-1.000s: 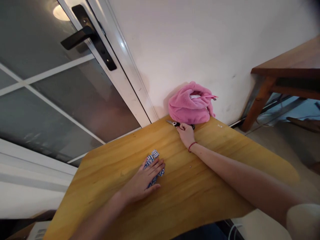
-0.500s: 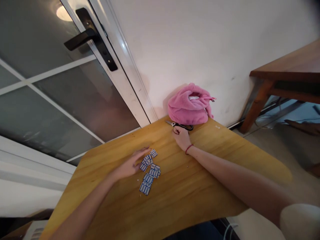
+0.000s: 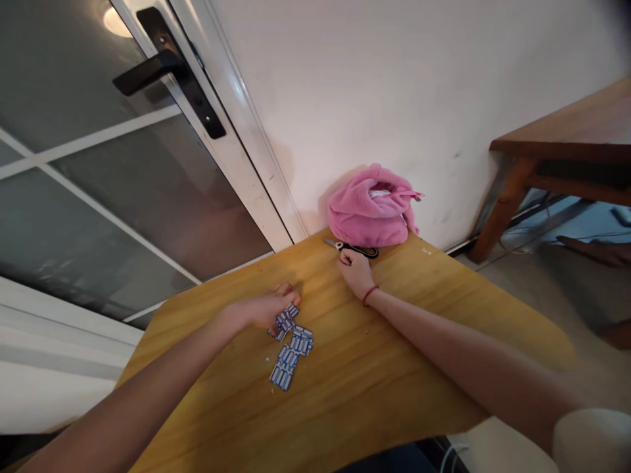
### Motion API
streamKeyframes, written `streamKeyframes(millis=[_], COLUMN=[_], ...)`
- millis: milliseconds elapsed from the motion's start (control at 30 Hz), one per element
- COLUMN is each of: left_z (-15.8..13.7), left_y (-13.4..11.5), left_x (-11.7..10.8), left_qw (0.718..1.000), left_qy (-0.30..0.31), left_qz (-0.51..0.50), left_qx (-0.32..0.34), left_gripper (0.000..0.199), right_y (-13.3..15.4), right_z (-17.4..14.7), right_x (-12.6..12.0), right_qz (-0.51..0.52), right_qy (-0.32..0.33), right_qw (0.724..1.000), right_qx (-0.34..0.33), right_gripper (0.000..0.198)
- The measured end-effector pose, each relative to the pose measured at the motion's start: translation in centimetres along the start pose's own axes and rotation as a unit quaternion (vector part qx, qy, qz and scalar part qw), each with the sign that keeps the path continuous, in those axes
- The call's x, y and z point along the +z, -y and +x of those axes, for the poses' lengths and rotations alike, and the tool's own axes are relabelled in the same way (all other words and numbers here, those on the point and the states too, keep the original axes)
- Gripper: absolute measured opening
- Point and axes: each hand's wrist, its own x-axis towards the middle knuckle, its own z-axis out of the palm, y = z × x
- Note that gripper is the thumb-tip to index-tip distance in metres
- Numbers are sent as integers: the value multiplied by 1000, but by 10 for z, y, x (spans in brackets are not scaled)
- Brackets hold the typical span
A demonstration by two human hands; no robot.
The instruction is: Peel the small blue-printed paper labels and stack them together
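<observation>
On the yellow wooden table (image 3: 394,368), seen from the head camera, we find our left hand (image 3: 263,307) lying over the far end of a scatter of small blue-and-white packets (image 3: 290,341); its fingers curl down onto the top packets, touching them, though we cannot tell whether any packet is pinched; the rest of the packets trail toward us from the hand, lying flat in a loose line near the table's middle; our right hand (image 3: 353,269), a red string at its wrist, rests as a closed fist farther back, holding nothing that we can see; just beyond its knuckles lie black-handled scissors (image 3: 351,247), blades pointing left, apparently touching the fist or just short of it; behind the scissors a pink fleece bundle (image 3: 369,207) sits against the white wall (image 3: 394,85); at left stands a glass door with a black handle (image 3: 148,69); at right, a brown wooden bench (image 3: 566,151).
</observation>
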Motion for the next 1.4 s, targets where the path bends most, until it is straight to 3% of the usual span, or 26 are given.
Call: streamKeyframes(millis=[233,467,800,967,1200,1400], left_z=[-12,-16,-21,-23,-25,-34], left_y=[2,5,9,4,-3,-26], left_x=[8,14,22,18,9,-12], left_qw=[999,993,988,985,988,983], left_qy=[2,8,16,32,29,20], left_qz=[-54,-109,-142,-158,-143,-177], left_qx=[-6,-49,-60,-60,-52,-41], left_gripper=[31,32,17,21,7,3], right_y=[4,6,3,3,1,2], right_z=[-1,-1,-1,-1,0,0], right_x=[-1,-1,0,0,0,1], right_qz=[-3,-6,-4,-6,-12,-14], right_qy=[11,14,21,25,24,23], right_qw=[1000,1000,1000,1000,1000,1000], right_qx=[5,6,-2,-2,-2,-3], right_gripper=[28,29,28,28,29,30])
